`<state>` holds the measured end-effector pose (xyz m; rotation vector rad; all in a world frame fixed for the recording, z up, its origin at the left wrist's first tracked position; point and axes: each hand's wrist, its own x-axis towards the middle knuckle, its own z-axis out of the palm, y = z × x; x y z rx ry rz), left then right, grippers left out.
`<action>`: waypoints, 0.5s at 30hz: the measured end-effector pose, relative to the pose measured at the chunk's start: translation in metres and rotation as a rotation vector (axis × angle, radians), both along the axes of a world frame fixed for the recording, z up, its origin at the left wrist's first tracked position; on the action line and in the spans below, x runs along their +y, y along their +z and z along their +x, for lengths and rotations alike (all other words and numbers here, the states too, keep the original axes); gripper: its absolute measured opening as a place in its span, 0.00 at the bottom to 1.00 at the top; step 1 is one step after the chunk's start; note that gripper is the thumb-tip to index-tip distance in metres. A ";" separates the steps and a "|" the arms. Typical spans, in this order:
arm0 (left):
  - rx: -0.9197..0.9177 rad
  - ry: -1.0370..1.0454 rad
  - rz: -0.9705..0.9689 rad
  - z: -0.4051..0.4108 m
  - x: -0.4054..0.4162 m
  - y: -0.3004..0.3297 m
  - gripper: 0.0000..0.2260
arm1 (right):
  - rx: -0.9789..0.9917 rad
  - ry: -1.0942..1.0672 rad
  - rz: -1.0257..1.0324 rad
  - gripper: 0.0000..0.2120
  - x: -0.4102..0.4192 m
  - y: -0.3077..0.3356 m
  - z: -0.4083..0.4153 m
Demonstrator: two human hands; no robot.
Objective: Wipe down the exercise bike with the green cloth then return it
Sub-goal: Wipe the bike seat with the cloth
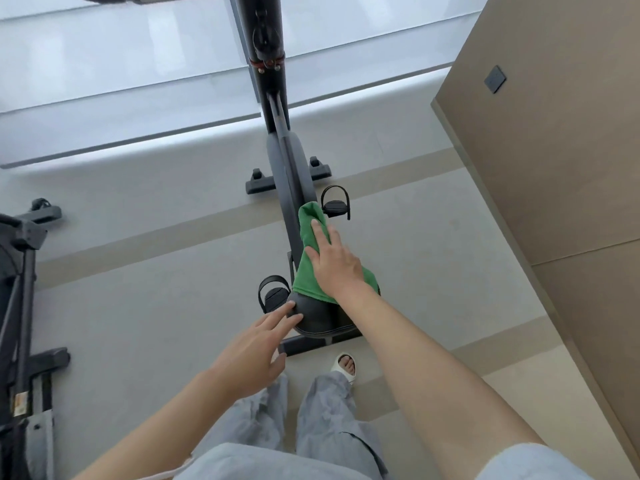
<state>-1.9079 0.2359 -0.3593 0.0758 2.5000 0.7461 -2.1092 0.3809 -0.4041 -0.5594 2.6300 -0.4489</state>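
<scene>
A black exercise bike (292, 168) stands on the floor in front of me, seen from above and behind. The green cloth (308, 271) lies draped over the front of its black saddle (317, 315) and up the frame. My right hand (334, 263) presses flat on the cloth, fingers stretched forward. My left hand (254, 348) is spread open, its fingertips touching the saddle's left rear edge. Strapped pedals sit at the left (273, 292) and right (334, 204).
Another dark exercise machine (24, 289) stands at the far left. A tan wall panel (554, 150) with a dark switch plate rises on the right. A bright window strip (138, 81) runs behind the bike. My legs and a white slipper (344, 367) are right behind the bike's rear foot.
</scene>
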 end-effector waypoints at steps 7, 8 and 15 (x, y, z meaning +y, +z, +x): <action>0.010 0.023 0.040 -0.003 -0.008 -0.004 0.29 | 0.154 0.036 0.009 0.28 0.081 0.011 0.072; 0.013 0.062 0.057 -0.005 -0.011 -0.003 0.28 | 0.171 0.042 0.002 0.28 0.086 0.012 0.084; 0.054 0.332 0.100 -0.007 -0.044 0.012 0.20 | 0.264 0.229 0.045 0.27 0.076 0.006 0.128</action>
